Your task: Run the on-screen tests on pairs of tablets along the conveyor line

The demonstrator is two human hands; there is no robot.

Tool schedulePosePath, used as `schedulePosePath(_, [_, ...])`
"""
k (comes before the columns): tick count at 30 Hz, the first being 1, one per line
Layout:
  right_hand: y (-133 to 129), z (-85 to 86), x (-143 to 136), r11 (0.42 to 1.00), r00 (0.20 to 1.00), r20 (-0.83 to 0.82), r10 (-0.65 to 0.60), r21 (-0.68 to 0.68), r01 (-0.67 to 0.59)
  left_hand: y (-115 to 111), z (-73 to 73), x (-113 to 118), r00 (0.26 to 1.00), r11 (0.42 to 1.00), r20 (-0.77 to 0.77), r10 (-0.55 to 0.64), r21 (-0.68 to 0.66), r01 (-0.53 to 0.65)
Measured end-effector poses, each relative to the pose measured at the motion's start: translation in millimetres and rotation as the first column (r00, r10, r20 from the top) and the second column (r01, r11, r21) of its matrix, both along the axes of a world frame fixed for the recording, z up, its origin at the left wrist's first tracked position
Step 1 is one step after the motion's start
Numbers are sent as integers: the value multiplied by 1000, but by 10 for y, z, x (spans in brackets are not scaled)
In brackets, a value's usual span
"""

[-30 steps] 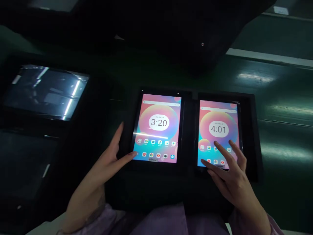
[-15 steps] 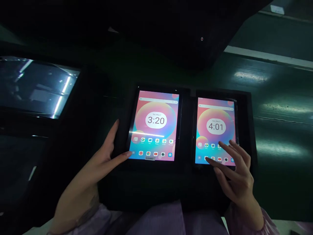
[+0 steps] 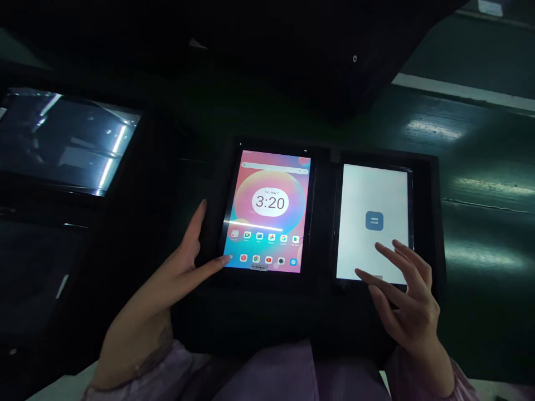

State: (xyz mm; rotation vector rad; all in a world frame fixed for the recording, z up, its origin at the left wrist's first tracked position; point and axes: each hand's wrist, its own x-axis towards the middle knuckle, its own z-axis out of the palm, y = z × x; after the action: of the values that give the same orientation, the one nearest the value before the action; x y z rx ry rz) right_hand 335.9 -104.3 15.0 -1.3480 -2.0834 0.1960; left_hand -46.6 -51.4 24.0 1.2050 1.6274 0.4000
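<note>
Two lit tablets lie side by side in dark trays. The left tablet shows a pink and blue home screen with a clock reading 3:20 and rows of icons. My left hand rests at its lower left corner, thumb tip over the bottom-left icon, index finger stretched along the tray's side. The right tablet has a pale screen with one blue square icon bearing two white bars. Over its lower right part is my right hand, fingers spread, index tip at or just above the glass; contact cannot be made out.
A dark glossy screen reflecting ceiling lights lies at the left, with another dark panel below it. A large black shape overhangs the far side. The green work surface extends to the right.
The right tablet's screen has gone from a home screen showing 4:01 to a pale page with one blue icon. Both hands keep nearly the same pose; the whole view has shifted slightly.
</note>
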Motion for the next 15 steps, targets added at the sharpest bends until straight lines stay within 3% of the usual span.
schedulePosePath(8, [17, 47, 69, 1000, 999, -48, -9, -19, 8, -7, 3, -78, 993, 998, -100, -55, -48, 51])
schedulePosePath(12, [141, 176, 288, 985, 985, -43, -168, 21, 169, 16, 99, 66, 987, 987, -40, 154, -49, -156])
schedulePosePath(15, [340, 246, 473, 931, 929, 57, -365, 2, 365, 98, 190, 271, 932, 931, -7, 363, 40, -363])
